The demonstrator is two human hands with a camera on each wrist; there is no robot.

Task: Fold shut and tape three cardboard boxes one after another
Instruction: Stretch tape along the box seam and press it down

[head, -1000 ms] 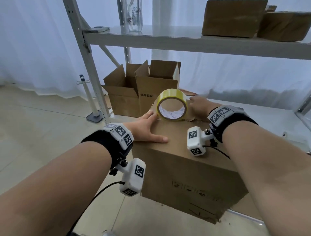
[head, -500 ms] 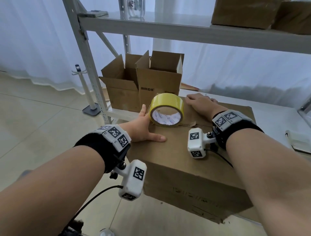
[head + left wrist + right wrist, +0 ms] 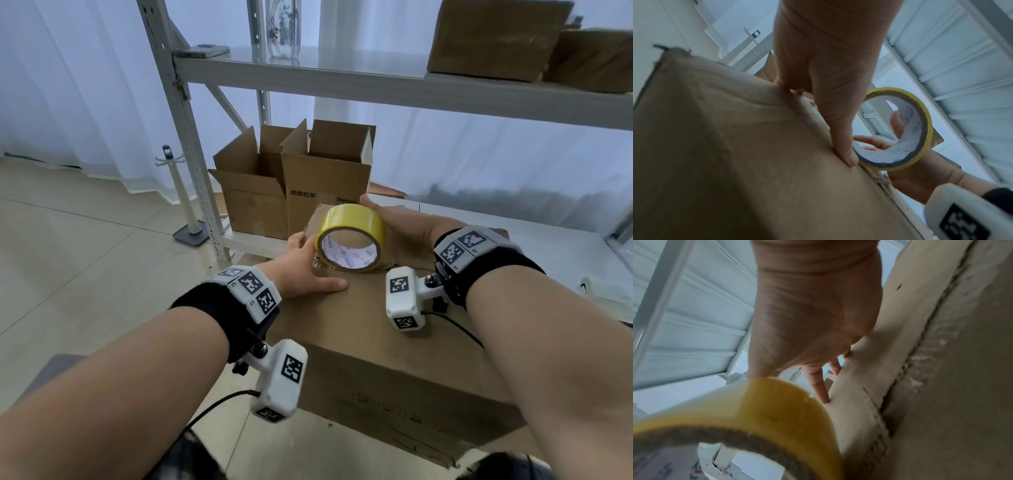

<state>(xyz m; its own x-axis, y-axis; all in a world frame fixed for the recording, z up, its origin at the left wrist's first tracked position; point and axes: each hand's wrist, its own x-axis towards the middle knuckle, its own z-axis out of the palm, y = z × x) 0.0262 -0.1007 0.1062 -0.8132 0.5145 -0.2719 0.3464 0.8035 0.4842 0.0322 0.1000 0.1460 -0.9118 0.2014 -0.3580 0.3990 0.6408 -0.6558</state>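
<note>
A shut cardboard box (image 3: 359, 325) stands in front of me with a yellow tape roll (image 3: 352, 219) upright on its top near the far edge. My left hand (image 3: 301, 270) lies flat on the box top left of the roll, thumb stretched out along the cardboard beside the roll (image 3: 924, 129). My right hand (image 3: 404, 222) rests on the top just right of the roll, its straight fingers reaching over the far flap (image 3: 859, 386). The roll (image 3: 777, 410) hides its thumb. The seam between the flaps (image 3: 920, 345) looks rough and bare.
Two open cardboard boxes (image 3: 253, 202) (image 3: 325, 192) sit on the low shelf behind. The upper shelf (image 3: 376, 82) carries closed boxes (image 3: 496, 37) and a clear bottle (image 3: 282, 27). A shelf post (image 3: 181, 137) and a white stand (image 3: 181, 198) are to the left.
My right hand has slid left along the far edge until it lies against the tape roll. The left hand and the box have stayed put; my head has shifted.
</note>
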